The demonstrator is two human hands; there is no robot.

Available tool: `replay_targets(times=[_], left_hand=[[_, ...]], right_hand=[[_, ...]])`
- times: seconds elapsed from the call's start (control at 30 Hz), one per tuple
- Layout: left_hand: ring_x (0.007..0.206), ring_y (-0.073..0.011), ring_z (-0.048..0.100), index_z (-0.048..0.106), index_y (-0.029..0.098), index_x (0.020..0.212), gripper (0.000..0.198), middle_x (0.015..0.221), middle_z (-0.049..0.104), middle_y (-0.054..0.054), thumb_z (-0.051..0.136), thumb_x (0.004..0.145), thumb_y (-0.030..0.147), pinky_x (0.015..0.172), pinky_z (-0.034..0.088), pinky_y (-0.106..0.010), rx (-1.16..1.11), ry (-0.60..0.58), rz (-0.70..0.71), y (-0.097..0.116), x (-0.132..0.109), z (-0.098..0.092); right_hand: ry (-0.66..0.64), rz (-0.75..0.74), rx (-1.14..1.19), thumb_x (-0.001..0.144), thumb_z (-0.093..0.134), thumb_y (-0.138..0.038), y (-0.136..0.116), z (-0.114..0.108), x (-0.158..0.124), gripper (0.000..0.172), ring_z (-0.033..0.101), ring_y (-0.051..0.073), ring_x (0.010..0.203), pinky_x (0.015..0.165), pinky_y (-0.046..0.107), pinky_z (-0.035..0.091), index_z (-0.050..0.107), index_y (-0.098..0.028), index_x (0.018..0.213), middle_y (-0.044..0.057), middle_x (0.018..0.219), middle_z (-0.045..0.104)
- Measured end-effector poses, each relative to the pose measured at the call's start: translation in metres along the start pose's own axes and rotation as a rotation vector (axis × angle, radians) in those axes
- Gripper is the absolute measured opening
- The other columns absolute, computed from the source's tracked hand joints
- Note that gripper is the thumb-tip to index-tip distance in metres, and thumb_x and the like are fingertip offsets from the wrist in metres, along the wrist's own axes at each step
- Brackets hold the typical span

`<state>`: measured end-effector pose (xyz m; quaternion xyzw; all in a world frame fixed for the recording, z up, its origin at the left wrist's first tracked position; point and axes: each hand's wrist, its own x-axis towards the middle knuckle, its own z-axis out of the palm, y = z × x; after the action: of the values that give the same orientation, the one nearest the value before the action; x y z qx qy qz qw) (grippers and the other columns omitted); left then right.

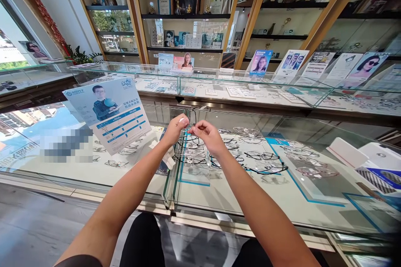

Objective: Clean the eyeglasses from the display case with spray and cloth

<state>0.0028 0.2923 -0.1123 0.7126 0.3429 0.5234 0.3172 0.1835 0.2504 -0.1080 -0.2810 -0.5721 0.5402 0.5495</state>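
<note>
Both my hands are raised above a glass display counter in an optician's shop. My left hand and my right hand are closed in pinches on a thin black pair of glasses, held between them above the glass. A temple arm rises from the pinch near my left fingertips. Under the glass below my hands lie several spectacle frames on a white tray with blue lines.
A tilted advert card stands on the counter left of my hands. White boxes rest at the right. A second glass counter with leaflets and wall shelves lies behind.
</note>
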Motion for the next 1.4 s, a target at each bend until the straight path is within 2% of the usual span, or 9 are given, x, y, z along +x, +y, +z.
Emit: replay_targets(times=[0.2,0.4,0.47,0.57,0.7,0.77,0.9,1.13,1.4], left_hand=[[0.079,-0.0201,0.051,0.056,0.021,0.081,0.062,0.08,0.057,-0.002,0.051,0.092,0.081,0.077,0.04,-0.034,0.125,-0.098,0.04,-0.003,-0.006,0.006],[0.079,-0.0209,0.052,0.051,0.022,0.076,0.061,0.077,0.056,-0.002,0.051,0.091,0.08,0.077,0.039,-0.035,0.189,-0.12,0.057,-0.002,-0.008,0.014],[0.079,-0.0201,0.052,0.055,0.021,0.081,0.057,0.079,0.057,-0.001,0.05,0.095,0.076,0.077,0.04,-0.034,0.135,-0.086,0.019,-0.007,-0.005,0.01],[0.079,-0.0195,0.051,0.055,0.022,0.084,0.048,0.083,0.057,-0.001,0.049,0.099,0.067,0.076,0.04,-0.033,0.114,0.045,-0.038,-0.02,0.002,-0.003],[0.086,-0.0216,0.057,0.056,0.024,0.095,0.02,0.089,0.061,-0.001,0.059,0.097,0.044,0.081,0.042,-0.033,0.325,0.271,-0.345,-0.041,0.014,-0.023],[0.093,-0.0235,0.06,0.055,0.024,0.101,0.012,0.098,0.065,-0.004,0.058,0.097,0.035,0.084,0.043,-0.034,0.415,0.325,-0.461,-0.05,0.017,-0.033],[0.11,-0.0277,0.062,0.056,0.022,0.102,0.011,0.121,0.066,-0.013,0.06,0.099,0.031,0.091,0.044,-0.036,0.53,0.332,-0.54,-0.064,0.017,-0.047],[0.114,-0.0327,0.068,0.063,0.019,0.11,0.015,0.123,0.075,-0.015,0.063,0.101,0.031,0.087,0.045,-0.036,0.666,0.25,-0.667,-0.074,0.014,-0.058],[0.122,-0.0339,0.07,0.061,0.02,0.127,0.031,0.13,0.074,-0.016,0.066,0.1,0.035,0.09,0.048,-0.037,0.733,0.216,-0.712,-0.068,0.011,-0.057]], right_hand=[[0.126,-0.026,0.172,0.068,0.098,-0.059,-0.001,-0.007,0.006,0.043,0.074,0.019,0.084,0.095,0.037,0.061,0.071,-0.027,0.079,0.0,0.082,0.078],[0.127,-0.041,0.23,0.068,0.099,-0.056,-0.001,-0.006,0.008,0.041,0.074,0.019,0.084,0.094,0.037,0.061,0.072,-0.027,0.078,-0.001,0.08,0.077],[0.137,-0.037,0.24,0.067,0.099,-0.056,-0.001,-0.008,0.008,0.041,0.074,0.018,0.084,0.093,0.036,0.061,0.072,-0.027,0.078,-0.001,0.08,0.077],[0.152,-0.023,0.235,0.069,0.098,-0.053,0.0,-0.011,0.009,0.038,0.074,0.016,0.085,0.09,0.032,0.06,0.072,-0.027,0.079,-0.001,0.083,0.078],[0.161,-0.017,0.246,0.07,0.098,-0.051,0.0,-0.014,0.009,0.036,0.073,0.015,0.086,0.085,0.028,0.059,0.073,-0.027,0.079,-0.001,0.084,0.079],[0.161,-0.016,0.262,0.067,0.1,-0.051,-0.001,-0.014,0.009,0.038,0.072,0.015,0.087,0.086,0.027,0.058,0.074,-0.027,0.078,-0.002,0.084,0.08],[0.153,-0.01,0.274,0.064,0.102,-0.052,-0.001,-0.016,0.009,0.04,0.072,0.014,0.087,0.085,0.025,0.058,0.075,-0.027,0.078,-0.002,0.084,0.081],[0.151,-0.016,0.249,0.07,0.099,-0.051,0.001,-0.021,0.011,0.037,0.071,0.014,0.086,0.084,0.027,0.059,0.073,-0.026,0.08,0.0,0.087,0.081],[0.133,-0.033,0.26,0.072,0.099,-0.048,0.002,-0.022,0.012,0.035,0.072,0.014,0.087,0.085,0.026,0.059,0.074,-0.026,0.081,-0.001,0.087,0.08]])
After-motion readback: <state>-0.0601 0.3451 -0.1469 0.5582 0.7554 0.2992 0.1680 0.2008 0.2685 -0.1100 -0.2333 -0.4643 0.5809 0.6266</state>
